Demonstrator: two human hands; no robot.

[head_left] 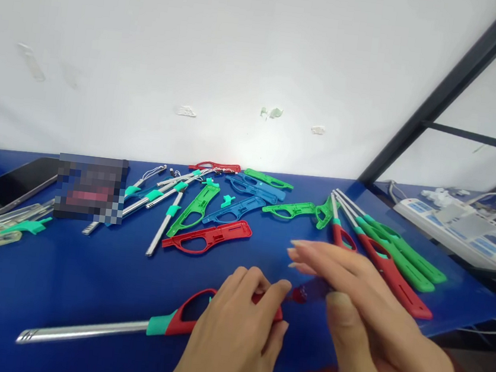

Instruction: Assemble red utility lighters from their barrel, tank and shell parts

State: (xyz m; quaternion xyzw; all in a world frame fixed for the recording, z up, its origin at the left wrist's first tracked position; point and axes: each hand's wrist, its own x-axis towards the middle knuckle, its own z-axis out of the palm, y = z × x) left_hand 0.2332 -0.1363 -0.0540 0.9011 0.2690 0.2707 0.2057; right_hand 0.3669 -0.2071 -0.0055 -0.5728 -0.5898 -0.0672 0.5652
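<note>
My left hand (238, 331) is wrapped round the red handle of a long-necked gas lighter (176, 323) that lies low over the near side of the table. Its silver metal tube points left, with a green collar where the tube meets the handle. Just to the right, my right hand (386, 333) has its fingers stretched together and the thumb below them. Between thumb and fingers sits a small dark translucent piece with a red end (301, 293), blurred and partly hidden, close to the handle's end. I cannot make out its kind.
Red, green and blue handle shells (209, 236) lie across the middle of the blue table (97, 288). Metal tubes with wires (164, 224) are left of them. Several lighters (392, 274) lie at right, near a white power strip (461, 234). A phone (10, 186) is far left.
</note>
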